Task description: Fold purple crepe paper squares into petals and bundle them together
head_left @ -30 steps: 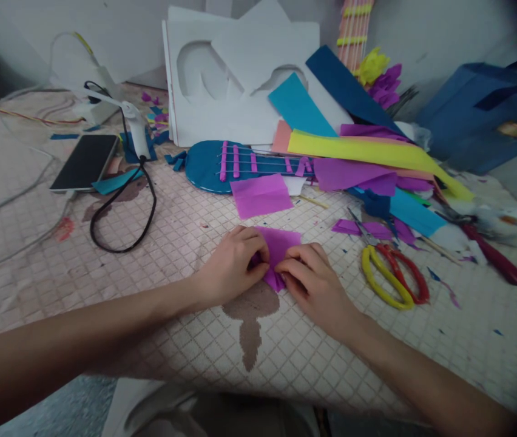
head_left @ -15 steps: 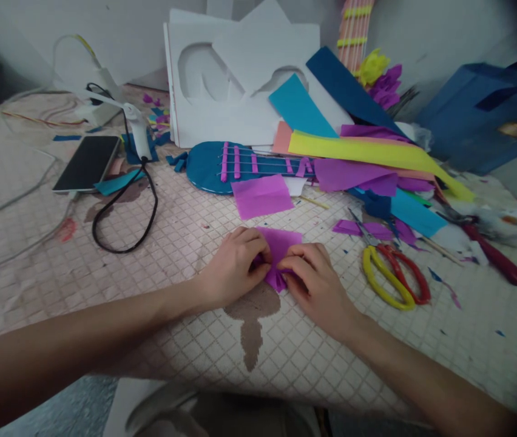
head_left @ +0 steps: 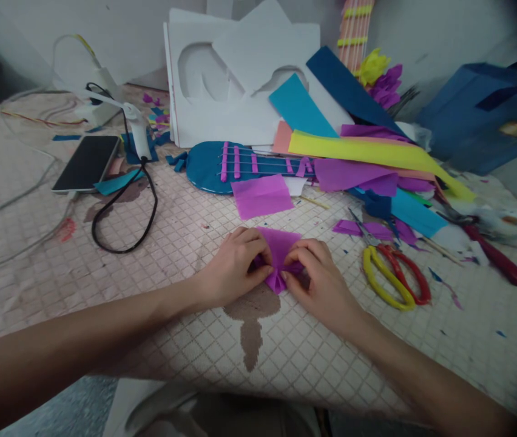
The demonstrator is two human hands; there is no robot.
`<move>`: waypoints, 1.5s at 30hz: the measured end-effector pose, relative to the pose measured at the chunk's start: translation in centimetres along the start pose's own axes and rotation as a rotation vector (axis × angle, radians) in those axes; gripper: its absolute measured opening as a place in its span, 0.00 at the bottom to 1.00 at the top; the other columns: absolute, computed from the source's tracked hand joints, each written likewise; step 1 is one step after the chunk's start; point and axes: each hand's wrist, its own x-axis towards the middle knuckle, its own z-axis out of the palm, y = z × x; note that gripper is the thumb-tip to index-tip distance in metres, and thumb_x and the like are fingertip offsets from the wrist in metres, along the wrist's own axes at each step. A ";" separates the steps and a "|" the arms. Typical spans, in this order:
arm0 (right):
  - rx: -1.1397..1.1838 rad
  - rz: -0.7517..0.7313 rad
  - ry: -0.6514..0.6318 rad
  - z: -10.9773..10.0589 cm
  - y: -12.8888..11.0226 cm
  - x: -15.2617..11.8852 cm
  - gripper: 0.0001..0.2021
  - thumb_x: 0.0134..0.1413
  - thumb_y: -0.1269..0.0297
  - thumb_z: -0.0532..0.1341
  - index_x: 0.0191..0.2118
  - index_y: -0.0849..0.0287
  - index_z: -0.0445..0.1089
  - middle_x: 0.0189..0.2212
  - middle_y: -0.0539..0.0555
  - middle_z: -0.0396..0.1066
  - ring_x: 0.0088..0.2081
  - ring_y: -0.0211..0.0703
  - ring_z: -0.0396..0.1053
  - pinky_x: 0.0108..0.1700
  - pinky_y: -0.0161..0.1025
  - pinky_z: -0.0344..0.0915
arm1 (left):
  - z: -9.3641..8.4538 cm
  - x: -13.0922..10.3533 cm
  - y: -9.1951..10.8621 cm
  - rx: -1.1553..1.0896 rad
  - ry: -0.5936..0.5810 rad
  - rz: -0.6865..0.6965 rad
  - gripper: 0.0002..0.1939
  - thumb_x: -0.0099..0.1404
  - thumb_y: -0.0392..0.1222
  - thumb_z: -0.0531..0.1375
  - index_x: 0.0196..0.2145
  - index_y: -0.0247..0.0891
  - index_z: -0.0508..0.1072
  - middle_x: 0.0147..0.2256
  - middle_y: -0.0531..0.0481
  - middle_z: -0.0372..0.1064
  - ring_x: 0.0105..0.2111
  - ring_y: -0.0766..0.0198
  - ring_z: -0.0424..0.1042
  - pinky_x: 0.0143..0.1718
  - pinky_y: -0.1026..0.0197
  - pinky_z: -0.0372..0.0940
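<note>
- One sheet of thin purple paper (head_left: 280, 241) lies on the desk (head_left: 181, 227) between the two hands, its near edge gathered into small pleats.
- One flat, four-sided piece of purple paper (head_left: 263, 197) lies just beyond it, by one blue toy guitar (head_left: 206, 167) with purple crossbars.
- One pair of scissors (head_left: 388, 276), with one yellow and one red handle, rests to the right; one black-screened phone (head_left: 88, 162) lies far left.
- A pale, diamond-patterned covering (head_left: 185, 358) with brown motifs spreads over the desk, flecked with paper scraps.
- White boards (head_left: 244, 124) stand at the back; a blue bag (head_left: 463, 115) sits at right before a grey wall (head_left: 422, 30).
- Both forearms angle inward from the lower corners — left hand (head_left: 243, 264) and right hand (head_left: 315, 273) each pinch the pleated paper between thumb and fingers, knuckles bent.
</note>
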 end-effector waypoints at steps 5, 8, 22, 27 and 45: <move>0.016 0.016 -0.010 -0.1 0.0 0.1 0.07 0.52 0.75 0.59 0.33 0.56 0.61 0.38 0.55 0.62 0.44 0.48 0.61 0.47 0.48 0.63 | -0.1 0.0 0.1 0.003 -0.005 -0.005 0.04 0.59 0.32 0.60 0.28 0.35 0.68 0.33 0.49 0.65 0.38 0.60 0.62 0.42 0.57 0.60; 0.013 0.018 -0.003 0.0 0.1 0.1 0.06 0.52 0.75 0.58 0.31 0.57 0.61 0.38 0.55 0.62 0.44 0.48 0.61 0.46 0.47 0.62 | 0.1 -0.1 0.0 0.010 0.005 -0.013 0.04 0.59 0.32 0.60 0.28 0.35 0.67 0.33 0.49 0.64 0.38 0.59 0.62 0.41 0.56 0.60; -0.009 0.014 0.022 0.2 0.0 0.0 0.06 0.52 0.75 0.58 0.31 0.56 0.61 0.37 0.55 0.62 0.44 0.48 0.61 0.45 0.47 0.63 | 0.7 -0.2 0.0 0.063 0.036 -0.024 0.03 0.59 0.32 0.59 0.28 0.35 0.67 0.33 0.50 0.64 0.38 0.59 0.61 0.42 0.55 0.60; -0.026 -0.003 0.021 0.3 0.1 0.0 0.06 0.52 0.75 0.58 0.31 0.56 0.60 0.38 0.55 0.62 0.44 0.48 0.61 0.46 0.48 0.62 | 0.9 -0.1 0.0 0.072 0.044 -0.014 0.03 0.60 0.33 0.58 0.28 0.35 0.67 0.33 0.50 0.64 0.39 0.59 0.61 0.42 0.55 0.60; -0.050 -0.072 0.045 0.6 -0.1 -0.3 0.09 0.55 0.77 0.56 0.37 0.54 0.61 0.44 0.56 0.59 0.48 0.51 0.59 0.49 0.52 0.63 | 0.8 -0.2 0.4 0.119 0.020 -0.045 0.03 0.59 0.34 0.59 0.29 0.36 0.67 0.34 0.49 0.64 0.40 0.57 0.62 0.43 0.53 0.61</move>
